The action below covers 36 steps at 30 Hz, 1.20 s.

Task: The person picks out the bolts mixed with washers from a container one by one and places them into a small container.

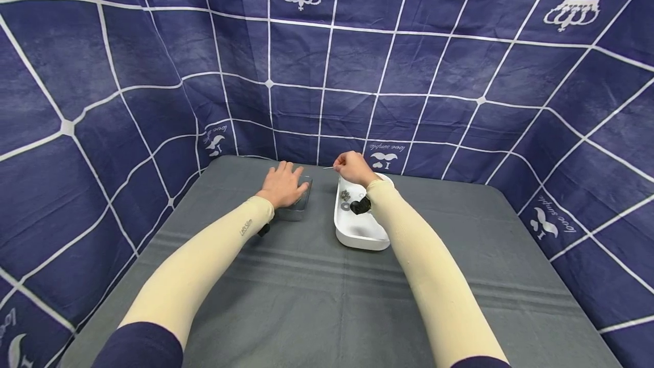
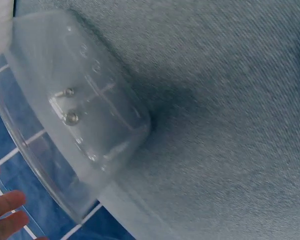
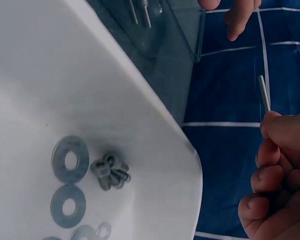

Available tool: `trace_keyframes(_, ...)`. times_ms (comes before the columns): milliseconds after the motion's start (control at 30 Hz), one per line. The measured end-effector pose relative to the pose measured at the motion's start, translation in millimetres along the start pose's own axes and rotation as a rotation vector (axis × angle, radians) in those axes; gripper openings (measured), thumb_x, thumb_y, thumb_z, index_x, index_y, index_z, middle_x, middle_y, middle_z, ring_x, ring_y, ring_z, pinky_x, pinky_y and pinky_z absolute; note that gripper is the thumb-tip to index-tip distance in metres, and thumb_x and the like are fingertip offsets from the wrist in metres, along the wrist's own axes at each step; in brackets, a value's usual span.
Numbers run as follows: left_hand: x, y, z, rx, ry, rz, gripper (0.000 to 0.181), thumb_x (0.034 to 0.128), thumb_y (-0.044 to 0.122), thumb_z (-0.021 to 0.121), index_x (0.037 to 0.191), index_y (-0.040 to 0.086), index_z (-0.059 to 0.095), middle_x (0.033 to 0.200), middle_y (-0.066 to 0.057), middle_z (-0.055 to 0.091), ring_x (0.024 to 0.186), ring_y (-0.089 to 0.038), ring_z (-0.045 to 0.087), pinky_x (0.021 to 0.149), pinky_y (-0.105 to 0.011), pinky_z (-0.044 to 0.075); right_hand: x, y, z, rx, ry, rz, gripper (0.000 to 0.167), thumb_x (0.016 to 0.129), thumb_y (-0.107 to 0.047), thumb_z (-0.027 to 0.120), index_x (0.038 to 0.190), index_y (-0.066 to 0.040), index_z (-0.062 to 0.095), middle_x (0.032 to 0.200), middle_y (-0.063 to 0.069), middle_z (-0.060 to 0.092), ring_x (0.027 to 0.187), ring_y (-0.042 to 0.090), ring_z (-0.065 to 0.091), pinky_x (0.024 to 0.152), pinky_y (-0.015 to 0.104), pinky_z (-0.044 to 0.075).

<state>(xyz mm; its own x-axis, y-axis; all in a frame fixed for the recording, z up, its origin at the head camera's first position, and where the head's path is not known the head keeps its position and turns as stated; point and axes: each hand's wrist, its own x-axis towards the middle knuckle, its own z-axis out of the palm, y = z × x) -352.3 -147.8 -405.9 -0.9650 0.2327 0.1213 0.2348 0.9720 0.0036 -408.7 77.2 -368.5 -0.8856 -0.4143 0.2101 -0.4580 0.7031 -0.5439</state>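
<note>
My right hand pinches a thin metal rod between thumb and fingertips, above the far end of a white tray. The rod's other end is hidden in the fingers. My left hand is spread over a clear plastic box; whether the palm touches it I cannot tell. A couple of small metal pieces, one like a screw, show in the box. Inside the tray, a cluster of bolts lies beside several flat washers.
A grey cloth covers the table. Blue curtains with white lines stand along the back and both sides. Tray and box sit side by side with a narrow strip of cloth between them.
</note>
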Motion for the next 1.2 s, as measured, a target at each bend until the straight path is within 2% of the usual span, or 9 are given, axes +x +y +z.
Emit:
trace_keyframes(233, -4.9, -12.9, 2.6, -0.016, 0.005, -0.015, 0.061, 0.1031, 0.049, 0.044, 0.153, 0.013, 0.044, 0.149, -0.021, 0.044, 0.142, -0.038, 0.036, 0.11, -0.061, 0.034, 3.3, -8.0, 5.0, 0.016, -0.022, 0.001, 0.014, 0.094, -0.011, 0.065, 0.092, -0.001, 0.074, 0.08, 0.005, 0.069, 0.073, 0.014, 0.058, 0.071, 0.026, 0.046)
trace_keyframes(400, -8.1, -19.7, 3.1, -0.018, 0.005, -0.024, 0.061, 0.1029, 0.049, 0.044, 0.152, 0.013, 0.044, 0.148, -0.021, 0.045, 0.141, -0.039, 0.037, 0.11, -0.061, 0.034, 5.6, -13.1, 9.2, 0.0, -0.037, -0.006, 0.013, 0.093, -0.011, 0.065, 0.091, -0.003, 0.074, 0.081, 0.004, 0.069, 0.075, 0.015, 0.058, 0.073, 0.027, 0.047)
trace_keyframes(600, -13.0, -25.9, 1.6, -0.024, -0.004, -0.041, 0.061, 0.1026, 0.048, 0.046, 0.152, 0.012, 0.044, 0.148, -0.021, 0.045, 0.142, -0.039, 0.036, 0.11, -0.061, 0.034, 9.2, -18.0, 15.1, 0.011, -0.059, -0.022, 0.015, 0.092, -0.01, 0.063, 0.093, -0.001, 0.075, 0.085, 0.006, 0.07, 0.079, 0.018, 0.059, 0.077, 0.029, 0.048)
trace_keyframes(900, -18.7, -37.7, 4.1, -0.026, -0.009, -0.057, 0.061, 0.1026, 0.048, 0.046, 0.152, 0.012, 0.044, 0.148, -0.021, 0.045, 0.141, -0.039, 0.037, 0.109, -0.063, 0.034, 14.7, -26.2, 26.3, 0.006, -0.08, -0.029, 0.012, 0.093, -0.01, 0.064, 0.092, -0.004, 0.074, 0.087, 0.005, 0.071, 0.081, 0.016, 0.059, 0.078, 0.027, 0.048)
trace_keyframes(1200, -25.8, -50.2, 9.5, -0.026, -0.023, -0.069, 0.062, 0.1029, 0.049, 0.044, 0.153, 0.012, 0.043, 0.148, -0.022, 0.045, 0.14, -0.039, 0.038, 0.109, -0.062, 0.035, 17.2, -37.3, 35.0, 0.006, -0.104, -0.042, 0.016, 0.092, -0.008, 0.063, 0.097, 0.001, 0.076, 0.089, 0.008, 0.072, 0.084, 0.019, 0.06, 0.081, 0.03, 0.049)
